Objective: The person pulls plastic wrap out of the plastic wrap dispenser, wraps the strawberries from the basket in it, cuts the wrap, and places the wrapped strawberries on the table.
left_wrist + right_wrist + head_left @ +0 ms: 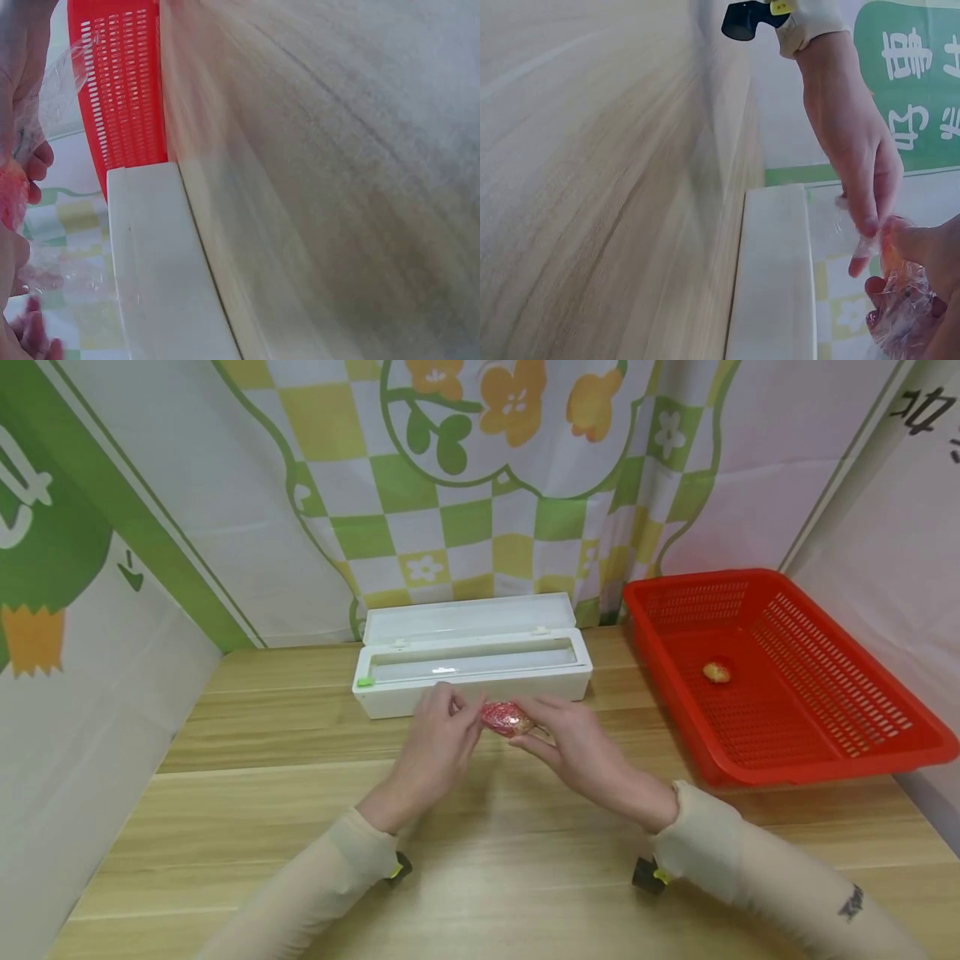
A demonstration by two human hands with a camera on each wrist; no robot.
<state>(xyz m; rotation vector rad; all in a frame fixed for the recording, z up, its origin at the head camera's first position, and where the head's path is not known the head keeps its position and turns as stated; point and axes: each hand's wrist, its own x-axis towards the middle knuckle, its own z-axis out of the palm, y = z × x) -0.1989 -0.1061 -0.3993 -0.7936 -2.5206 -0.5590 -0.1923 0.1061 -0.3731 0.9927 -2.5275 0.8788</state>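
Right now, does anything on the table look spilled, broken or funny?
No, nothing stands out. The white box is open but looks unbroken, the red basket stands upright, and the reddish piece in clear film is held.

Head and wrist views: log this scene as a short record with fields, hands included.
Left hand: pinches clear film at one end of the red piece
Right hand: holds the red piece by its other end
Red piece: wrapped in the film, looks like fruit, exact kind unclear
White box: beyond the hands, lid open, green tab at its left end
Red basket: right of the box, one yellow-and-red piece inside
Surface: wooden table
Backdrop: checked curtain
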